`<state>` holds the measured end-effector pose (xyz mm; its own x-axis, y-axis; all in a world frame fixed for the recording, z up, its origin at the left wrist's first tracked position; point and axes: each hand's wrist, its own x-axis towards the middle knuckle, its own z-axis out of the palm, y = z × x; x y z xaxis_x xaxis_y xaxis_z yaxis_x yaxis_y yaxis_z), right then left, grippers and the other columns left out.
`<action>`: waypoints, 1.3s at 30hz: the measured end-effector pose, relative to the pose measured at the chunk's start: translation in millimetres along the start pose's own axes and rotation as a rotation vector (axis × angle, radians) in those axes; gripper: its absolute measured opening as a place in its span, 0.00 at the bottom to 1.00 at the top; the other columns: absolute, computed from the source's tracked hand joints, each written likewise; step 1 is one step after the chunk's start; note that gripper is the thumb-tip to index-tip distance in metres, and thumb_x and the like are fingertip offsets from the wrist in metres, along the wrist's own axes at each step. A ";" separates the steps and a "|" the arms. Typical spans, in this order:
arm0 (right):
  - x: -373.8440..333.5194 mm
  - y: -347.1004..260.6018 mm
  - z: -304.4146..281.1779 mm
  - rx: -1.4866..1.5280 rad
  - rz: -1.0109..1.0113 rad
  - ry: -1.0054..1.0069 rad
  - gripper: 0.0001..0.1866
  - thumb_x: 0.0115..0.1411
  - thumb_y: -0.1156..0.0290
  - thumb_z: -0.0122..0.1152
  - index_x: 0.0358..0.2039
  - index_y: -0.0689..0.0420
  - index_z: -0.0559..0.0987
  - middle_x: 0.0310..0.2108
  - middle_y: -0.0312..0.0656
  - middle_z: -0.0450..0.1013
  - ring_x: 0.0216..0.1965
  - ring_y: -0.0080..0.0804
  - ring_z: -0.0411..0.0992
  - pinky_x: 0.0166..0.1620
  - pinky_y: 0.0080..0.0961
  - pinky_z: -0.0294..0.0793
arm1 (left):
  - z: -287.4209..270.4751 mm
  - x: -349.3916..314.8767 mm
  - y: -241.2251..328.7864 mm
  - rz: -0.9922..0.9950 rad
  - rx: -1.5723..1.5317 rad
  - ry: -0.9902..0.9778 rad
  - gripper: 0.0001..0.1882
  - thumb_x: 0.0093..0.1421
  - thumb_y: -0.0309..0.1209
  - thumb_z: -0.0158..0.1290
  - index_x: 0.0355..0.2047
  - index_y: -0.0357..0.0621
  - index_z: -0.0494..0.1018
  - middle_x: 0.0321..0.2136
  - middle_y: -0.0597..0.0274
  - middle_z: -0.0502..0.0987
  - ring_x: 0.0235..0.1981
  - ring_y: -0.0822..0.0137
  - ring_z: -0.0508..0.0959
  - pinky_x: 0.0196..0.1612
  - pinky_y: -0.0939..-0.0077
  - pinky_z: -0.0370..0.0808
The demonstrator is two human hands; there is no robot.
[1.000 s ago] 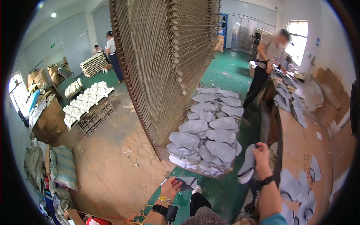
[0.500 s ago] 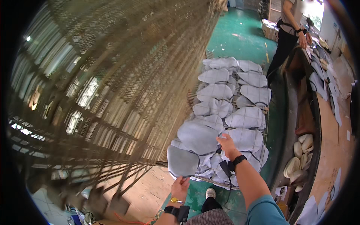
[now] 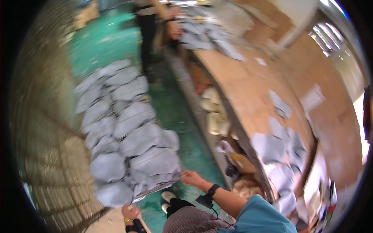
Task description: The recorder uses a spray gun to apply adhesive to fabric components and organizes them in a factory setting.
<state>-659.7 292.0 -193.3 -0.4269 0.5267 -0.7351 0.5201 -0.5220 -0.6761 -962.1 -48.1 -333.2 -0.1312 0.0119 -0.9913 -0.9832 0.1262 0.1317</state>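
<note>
Flat grey, rounded pieces (image 3: pixel 143 138) that look like shoe parts lie in overlapping rows on a wire rack (image 3: pixel 155 189). My left hand (image 3: pixel 130 212) is just below a grey piece (image 3: pixel 114 194) at the rack's near left corner. Its fingers look bent, but blur hides whether they touch or grip that piece. Beside the rack's near right corner is my right hand (image 3: pixel 193 179), its fingers loosely bent and apart, with nothing visible in them. Another large grey piece (image 3: pixel 107 167) lies just beyond the near left one.
A long brown worktable (image 3: pixel 244 83) runs along the right, with more grey pieces (image 3: pixel 268 147) on it. Pale shoe-shaped items (image 3: pixel 213 123) fill a shelf below. A person (image 3: pixel 147 39) stands at its far end. Stacked racks (image 3: pixel 58 163) rise on the left above the green floor (image 3: pixel 101 40).
My view has swung right, so the rack now appears further left and more of the worktable shows. My right hand has left the grey pieces and moved to the rack's near right corner.
</note>
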 end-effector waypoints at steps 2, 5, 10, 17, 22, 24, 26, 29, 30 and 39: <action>-48.5 5.9 -43.5 0.109 0.016 0.140 0.17 0.56 0.67 0.56 0.44 0.59 0.71 0.31 0.37 0.73 0.30 0.23 0.71 0.33 0.20 0.72 | 56.7 -38.2 -1.3 0.230 0.263 0.111 0.29 0.45 0.48 0.52 0.48 0.58 0.60 0.44 0.60 0.60 0.47 0.51 0.65 0.45 0.46 0.57; -117.4 17.3 -95.5 0.187 -0.084 0.261 0.15 0.56 0.69 0.56 0.43 0.60 0.72 0.30 0.38 0.74 0.29 0.24 0.72 0.33 0.19 0.72 | 104.0 -90.6 -26.7 0.378 0.436 -0.022 0.28 0.46 0.47 0.51 0.48 0.58 0.62 0.46 0.63 0.62 0.47 0.53 0.65 0.42 0.52 0.58; -220.3 57.2 -214.4 0.387 -0.318 0.762 0.12 0.55 0.73 0.56 0.40 0.63 0.73 0.29 0.41 0.74 0.28 0.25 0.73 0.31 0.20 0.73 | 221.4 -169.1 -99.3 0.480 0.734 -0.078 0.24 0.44 0.38 0.57 0.43 0.52 0.67 0.41 0.66 0.68 0.40 0.62 0.68 0.39 0.59 0.62; -284.0 124.2 -409.7 0.865 -0.321 1.373 0.11 0.52 0.74 0.54 0.38 0.60 0.71 0.27 0.38 0.69 0.25 0.27 0.68 0.29 0.25 0.72 | 383.1 -298.0 -308.9 1.596 1.268 -0.769 0.15 0.38 0.31 0.61 0.28 0.45 0.72 0.25 0.61 0.73 0.30 0.59 0.72 0.37 0.65 0.68; -251.2 163.8 -500.9 1.089 -0.124 1.279 0.08 0.52 0.73 0.55 0.34 0.57 0.70 0.24 0.36 0.67 0.22 0.26 0.67 0.25 0.23 0.72 | 470.6 -343.1 -465.9 1.920 1.420 -1.102 0.19 0.36 0.37 0.61 0.32 0.51 0.71 0.32 0.65 0.72 0.41 0.59 0.68 0.45 0.55 0.60; -236.5 165.2 -513.4 1.187 -0.071 1.129 0.05 0.53 0.75 0.53 0.32 0.58 0.69 0.23 0.38 0.65 0.22 0.29 0.66 0.24 0.25 0.71 | 492.9 -345.7 -505.7 2.003 1.566 -1.081 0.20 0.37 0.36 0.62 0.33 0.53 0.71 0.32 0.63 0.70 0.42 0.58 0.67 0.46 0.55 0.58; -230.7 167.6 -528.7 1.214 -0.071 1.108 0.04 0.54 0.75 0.53 0.31 0.57 0.69 0.22 0.38 0.64 0.19 0.29 0.65 0.23 0.26 0.71 | 509.6 -341.8 -527.9 2.052 1.653 -1.050 0.18 0.38 0.36 0.61 0.31 0.53 0.71 0.32 0.65 0.70 0.42 0.59 0.66 0.47 0.53 0.57; -231.1 152.7 -531.8 1.239 -0.237 1.087 0.10 0.52 0.79 0.52 0.35 0.55 0.66 0.19 0.37 0.65 0.16 0.29 0.66 0.21 0.29 0.71 | 528.7 -338.8 -528.5 1.943 1.756 -1.064 0.13 0.40 0.33 0.60 0.29 0.52 0.71 0.29 0.67 0.71 0.41 0.60 0.67 0.47 0.54 0.57; -230.9 134.5 -531.3 1.242 -0.225 1.065 0.10 0.52 0.79 0.52 0.35 0.55 0.66 0.19 0.37 0.65 0.16 0.29 0.66 0.21 0.29 0.71 | 534.2 -339.3 -520.3 1.912 1.684 -1.062 0.11 0.41 0.33 0.59 0.27 0.51 0.72 0.28 0.67 0.71 0.39 0.61 0.68 0.46 0.56 0.58; -225.5 -86.0 -447.6 0.959 -0.644 0.820 0.15 0.51 0.82 0.53 0.39 0.55 0.67 0.26 0.35 0.68 0.20 0.22 0.68 0.21 0.18 0.73 | 530.9 -404.4 -320.9 1.546 1.353 -1.078 0.11 0.44 0.32 0.60 0.27 0.43 0.72 0.29 0.63 0.75 0.37 0.61 0.71 0.44 0.68 0.66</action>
<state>-277.1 518.4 53.5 0.3236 0.9051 -0.2758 -0.4356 -0.1162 -0.8926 -526.2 433.2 22.8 0.1086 0.9882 0.1078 0.4246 -0.1442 0.8939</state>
